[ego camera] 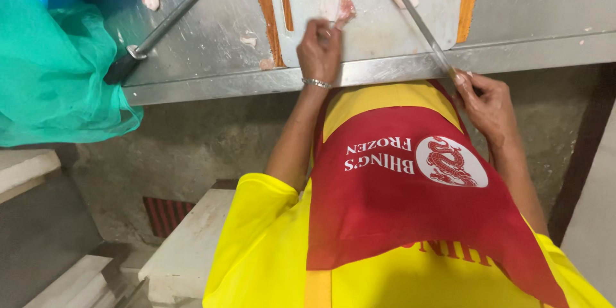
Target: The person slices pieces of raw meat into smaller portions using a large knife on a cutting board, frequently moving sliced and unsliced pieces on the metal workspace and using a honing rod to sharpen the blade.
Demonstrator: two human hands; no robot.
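The left hand (319,51) pinches a pale pink piece of raw meat (338,8) on the white plastic cutting board (378,25). The right hand (489,104) wraps its fingers around the handle of a long steel knife (414,16), whose blade runs diagonally away across the board. A red apron (410,199) bears a round white emblem.
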